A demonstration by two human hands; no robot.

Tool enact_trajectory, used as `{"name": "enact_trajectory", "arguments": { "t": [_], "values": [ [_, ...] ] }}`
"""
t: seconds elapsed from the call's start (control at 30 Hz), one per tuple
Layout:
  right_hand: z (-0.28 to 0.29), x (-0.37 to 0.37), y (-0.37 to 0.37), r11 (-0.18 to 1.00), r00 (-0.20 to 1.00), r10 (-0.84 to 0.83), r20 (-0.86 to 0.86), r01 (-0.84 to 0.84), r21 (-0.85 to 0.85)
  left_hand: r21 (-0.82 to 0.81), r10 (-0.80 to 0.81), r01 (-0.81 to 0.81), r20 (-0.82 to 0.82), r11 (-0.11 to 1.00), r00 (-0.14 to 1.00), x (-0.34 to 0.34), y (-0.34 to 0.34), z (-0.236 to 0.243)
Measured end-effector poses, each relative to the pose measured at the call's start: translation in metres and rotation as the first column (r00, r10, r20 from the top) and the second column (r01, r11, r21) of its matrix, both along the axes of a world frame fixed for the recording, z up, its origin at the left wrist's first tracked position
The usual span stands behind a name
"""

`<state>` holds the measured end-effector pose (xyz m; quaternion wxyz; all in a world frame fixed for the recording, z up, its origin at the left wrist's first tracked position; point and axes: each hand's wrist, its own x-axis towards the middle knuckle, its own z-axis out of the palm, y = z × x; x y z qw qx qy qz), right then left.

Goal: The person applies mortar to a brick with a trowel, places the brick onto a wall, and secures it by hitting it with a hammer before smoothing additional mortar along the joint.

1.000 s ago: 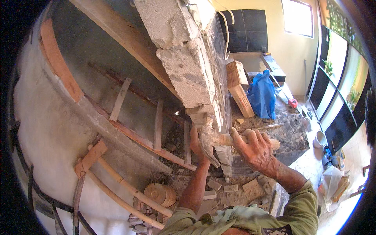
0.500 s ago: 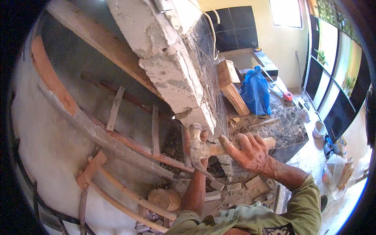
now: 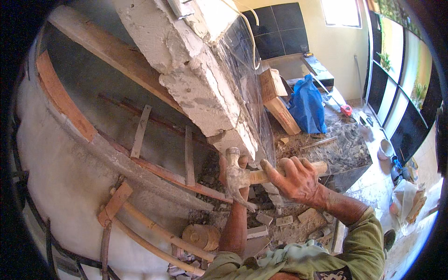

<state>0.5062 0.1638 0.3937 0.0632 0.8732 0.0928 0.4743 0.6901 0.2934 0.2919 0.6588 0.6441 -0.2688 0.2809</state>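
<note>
A claw hammer (image 3: 238, 178) with a wooden handle is gripped in my right hand (image 3: 299, 181), its fingers wrapped over the shaft. The hammer's head lies in front of my left hand (image 3: 243, 162) and covers most of it. What shows of the left hand looks closed, raised at the lower broken end of the concrete wall edge (image 3: 205, 93); anything in it is hidden. That edge is rough, with chipped pale plaster and dark tile along its right side.
Broken masonry pieces (image 3: 284, 220) and dust lie below my hands. Left is a recess with wooden slats (image 3: 141, 130) and a curved plastered wall (image 3: 60, 163). On the dusty counter to the right are a blue bag (image 3: 308, 105), wood blocks (image 3: 281, 114) and a red tape measure (image 3: 346, 110).
The view has shifted slightly, so the wall edge sits a little farther left. Hammer and hands keep almost the same place and pose.
</note>
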Motion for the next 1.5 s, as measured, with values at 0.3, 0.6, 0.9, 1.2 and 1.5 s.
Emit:
{"name": "enact_trajectory", "arguments": {
  "t": [0.3, 0.6, 0.9, 1.2, 1.5],
  "values": [
    [-0.018, -0.015, -0.003, 0.978, 0.987, 0.062, -0.147, -0.031, 0.208, -0.248, -0.305, 0.240, -0.267, 0.938, 0.914, -0.007, 0.003, 0.013],
    [-0.136, -0.077, -0.083, 0.573, 0.958, -0.201, -0.203, 0.283, 0.769, -0.211, -0.192, 0.146, -0.221, 0.967, 0.956, -0.035, -0.009, 0.052],
    [-0.232, -0.068, -0.233, 0.054, 0.910, -0.073, -0.408, 0.412, 0.909, -0.195, -0.183, 0.135, -0.257, 0.972, 0.949, -0.036, -0.009, 0.051],
    [-0.266, -0.054, -0.280, -0.366, 0.950, 0.147, -0.275, 0.310, 0.877, -0.158, -0.185, 0.145, -0.277, 0.977, 0.943, -0.038, -0.020, 0.053],
    [-0.309, -0.069, -0.335, -0.055, 0.843, 0.299, -0.446, 0.482, 0.874, -0.137, -0.111, 0.083, -0.214, 0.987, 0.971, -0.032, -0.014, 0.044]
  ]
}}
